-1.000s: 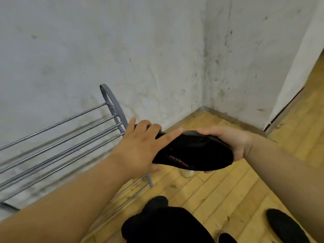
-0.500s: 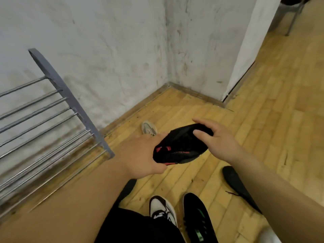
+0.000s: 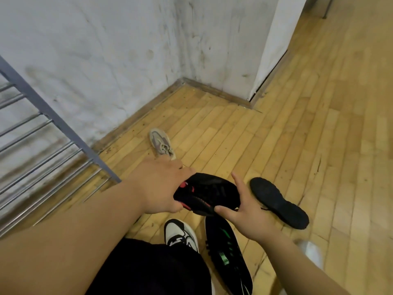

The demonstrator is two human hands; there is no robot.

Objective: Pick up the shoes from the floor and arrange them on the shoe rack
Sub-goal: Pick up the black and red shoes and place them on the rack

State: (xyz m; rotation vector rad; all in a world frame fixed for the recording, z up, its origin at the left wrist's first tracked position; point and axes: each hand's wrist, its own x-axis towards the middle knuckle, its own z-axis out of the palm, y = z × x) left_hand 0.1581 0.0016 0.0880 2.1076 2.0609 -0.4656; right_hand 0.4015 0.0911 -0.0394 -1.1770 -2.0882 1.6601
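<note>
A black shoe with red trim [image 3: 209,193] hangs above the floor between both hands. My left hand [image 3: 160,186] grips its heel end. My right hand [image 3: 247,211] supports its toe end from below, thumb pressed on it and fingers spread. On the wooden floor lie a beige sneaker [image 3: 161,143] near the wall, a black shoe sole-up [image 3: 278,202] to the right, a white and black sneaker [image 3: 180,234] and a black shoe with green marks [image 3: 228,252] below my hands. The grey metal shoe rack [image 3: 49,133] stands at the left against the wall.
A white wall corner with a wooden skirting board [image 3: 212,90] is ahead. A white door frame [image 3: 274,45] stands at the upper right. Dark clothing on my leg [image 3: 153,271] fills the bottom middle. A blurred white object [image 3: 310,252] lies at the lower right.
The view has swung right and down, away from the rack. The held shoe has come lower, over the floor shoes. My right hand has shifted from the top of the shoe to under it.
</note>
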